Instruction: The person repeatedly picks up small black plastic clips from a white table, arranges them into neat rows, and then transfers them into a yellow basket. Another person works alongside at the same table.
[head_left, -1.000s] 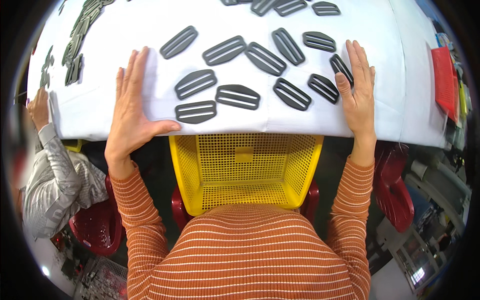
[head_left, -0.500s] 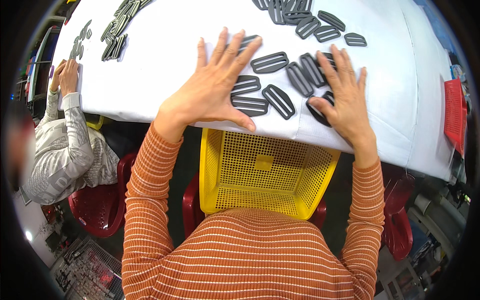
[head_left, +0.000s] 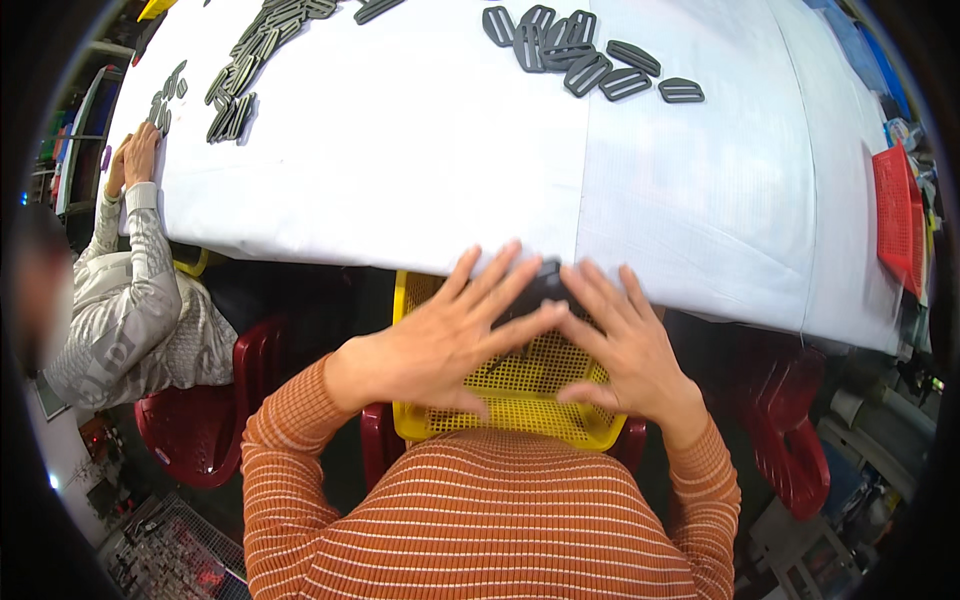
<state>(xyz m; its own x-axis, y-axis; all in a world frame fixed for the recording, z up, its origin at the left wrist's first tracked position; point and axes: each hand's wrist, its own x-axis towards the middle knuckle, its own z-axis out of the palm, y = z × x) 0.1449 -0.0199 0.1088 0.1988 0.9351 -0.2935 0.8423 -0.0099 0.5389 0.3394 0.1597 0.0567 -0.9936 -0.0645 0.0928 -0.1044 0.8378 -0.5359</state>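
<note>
My left hand [head_left: 445,335] and my right hand [head_left: 635,345] are spread flat over a yellow plastic basket [head_left: 598,430] at the table's near edge. Dark, blurred strap slider buckles [head_left: 545,278] show between my fingertips, by the basket's far side. My hands hide most of what is there, so I cannot tell how many there are. Neither hand is closed around anything. Farther off, a loose group of black slotted slider buckles [head_left: 587,73] lies on the white-covered table [head_left: 400,170].
A long pile of buckles [head_left: 243,72] lies at the far left. There, a person in a patterned grey top [head_left: 150,310] sits, hands at a small group of pieces. A red basket [head_left: 898,220] stands at the right edge. Dark red chairs [head_left: 205,425] are below the table.
Both hands have drawn back toward me, off the tabletop and over the yellow basket. The near group of buckles has left the table with them; some now show between my hands.
</note>
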